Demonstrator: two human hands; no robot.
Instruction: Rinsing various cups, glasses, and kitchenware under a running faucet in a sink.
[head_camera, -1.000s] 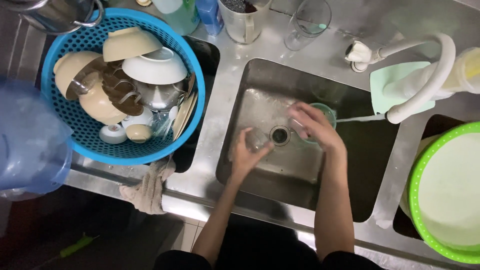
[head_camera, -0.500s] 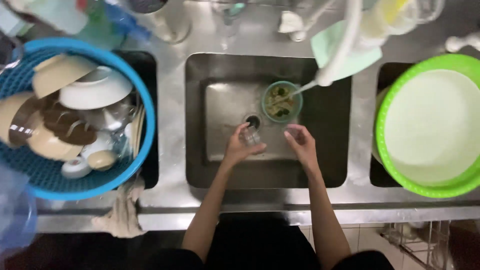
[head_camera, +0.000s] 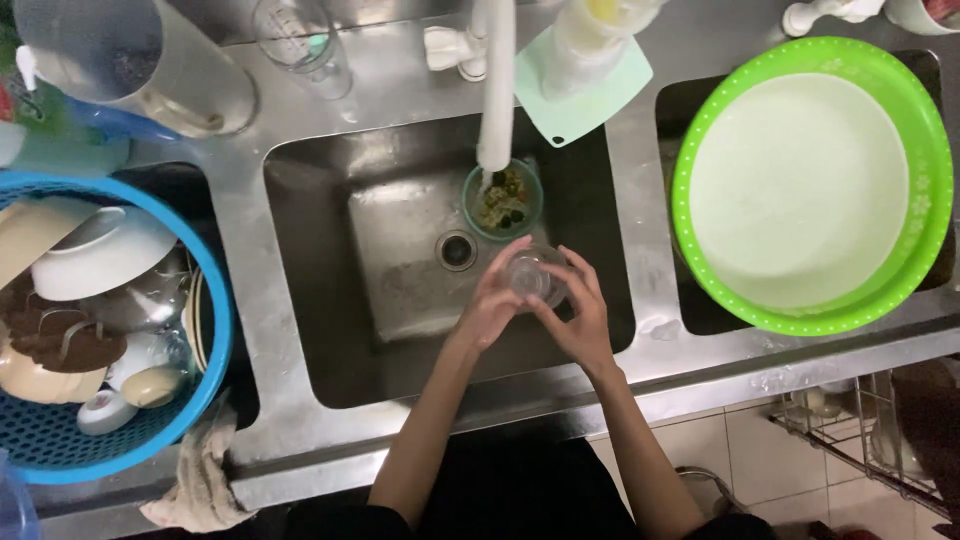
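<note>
Above the middle sink (head_camera: 320, 250), I see both hands now grasping the clear glass (head_camera: 533, 275), left hand (head_camera: 492, 305) and right hand (head_camera: 578, 318) lifted from the drain (head_camera: 457, 250), beside the green bowl (head_camera: 502, 200).

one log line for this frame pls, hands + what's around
left hand: on clear glass | right hand: on same glass | place: over steel sink | nearby: green bowl under tap, drain

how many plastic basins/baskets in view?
2. Blue basket full of dishes at the left; green basin over the right sink. Both hands hold a clear glass between them, over the middle sink.
</note>
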